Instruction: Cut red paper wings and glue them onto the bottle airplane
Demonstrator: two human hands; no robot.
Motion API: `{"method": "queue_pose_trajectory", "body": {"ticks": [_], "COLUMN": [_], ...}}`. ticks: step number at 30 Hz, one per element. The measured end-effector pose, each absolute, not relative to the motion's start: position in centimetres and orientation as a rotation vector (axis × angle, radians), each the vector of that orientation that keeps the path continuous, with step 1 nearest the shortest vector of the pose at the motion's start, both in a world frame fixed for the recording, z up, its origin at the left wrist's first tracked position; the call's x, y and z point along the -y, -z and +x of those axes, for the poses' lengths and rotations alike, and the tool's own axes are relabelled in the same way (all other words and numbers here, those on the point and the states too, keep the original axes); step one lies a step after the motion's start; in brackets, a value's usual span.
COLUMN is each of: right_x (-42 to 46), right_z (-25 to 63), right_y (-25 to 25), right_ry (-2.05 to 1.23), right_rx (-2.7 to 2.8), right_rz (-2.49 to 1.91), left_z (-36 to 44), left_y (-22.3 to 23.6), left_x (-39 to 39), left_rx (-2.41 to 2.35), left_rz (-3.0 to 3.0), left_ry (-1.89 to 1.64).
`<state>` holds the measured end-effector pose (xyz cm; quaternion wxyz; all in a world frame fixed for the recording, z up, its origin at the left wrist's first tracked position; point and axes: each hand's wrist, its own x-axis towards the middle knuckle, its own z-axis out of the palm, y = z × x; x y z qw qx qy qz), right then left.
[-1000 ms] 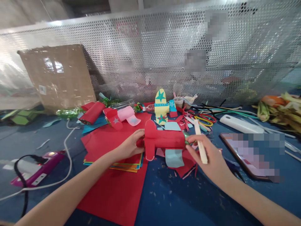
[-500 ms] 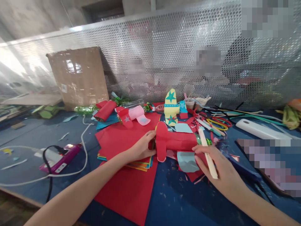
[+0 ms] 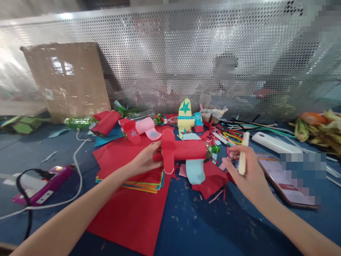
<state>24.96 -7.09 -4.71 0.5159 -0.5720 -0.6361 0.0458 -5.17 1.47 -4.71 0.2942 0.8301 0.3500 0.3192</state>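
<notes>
My left hand (image 3: 145, 156) is closed around the base of a plastic bottle wrapped in red paper (image 3: 190, 149). The bottle lies on its side, its green cap (image 3: 215, 149) pointing right. Across its left end stands a red paper piece with rounded ends (image 3: 168, 151). Light-blue paper flaps (image 3: 195, 171) stick out above and below the wrapped body. To the right of the cap, my right hand (image 3: 249, 174) grips a flat cream-coloured stick (image 3: 242, 161) and does not touch the bottle. My left fingertips are partly hidden behind the red piece.
Red paper sheets (image 3: 130, 220) lie under my left arm. Several paper-covered bottles (image 3: 106, 123) and a yellow paper piece with stars (image 3: 185, 119) sit behind. A purple power strip (image 3: 44, 188) with cords is left; a phone (image 3: 282, 177) and white device (image 3: 275, 142) are right. A perforated metal screen (image 3: 170, 46) stands behind.
My right hand has moved off the bottle to the right, still with the stick. My left hand keeps its hold on the bottle. The camera view has shifted right.
</notes>
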Motion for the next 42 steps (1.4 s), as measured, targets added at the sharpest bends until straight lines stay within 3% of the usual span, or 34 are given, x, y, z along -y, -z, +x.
{"method": "queue_pose_trajectory", "body": {"ticks": [9,18,25,30,32,37,42], "right_x": [3.6,0.4,6.9,8.3,8.2,8.8,10.2], "right_z": [27.6,26.8,25.4,24.8,24.7,23.9,22.8], "right_y": [2.9,3.9,2.1,4.0,4.5,4.6,4.8], "right_ry": [0.036,0.071,-0.270,-0.038,0.016,0.165,0.316], "right_rx": [2.235,2.340,2.583,2.580,2.577,2.510,2.382], "right_rz": [-1.718,-1.878,-1.509,-1.331,-1.305,-1.222,-0.914], "left_z": [-8.5,-8.8,-9.4,-6.4,-4.2,-0.1,0.9], "left_y": [4.0,4.5,3.6,1.1,0.8,3.4,6.5], "left_x": [-4.5,-4.6,-4.6,-0.6,1.8,6.3,7.5], "left_rx": [-1.011,-1.146,-1.399,-1.503,-1.381,-1.084,-1.043], "left_rz": [1.985,1.967,1.936,2.024,2.162,2.507,2.449], "left_ry": [-0.831,-0.944,-1.352,-1.785,-1.685,-0.885,-0.752]}}
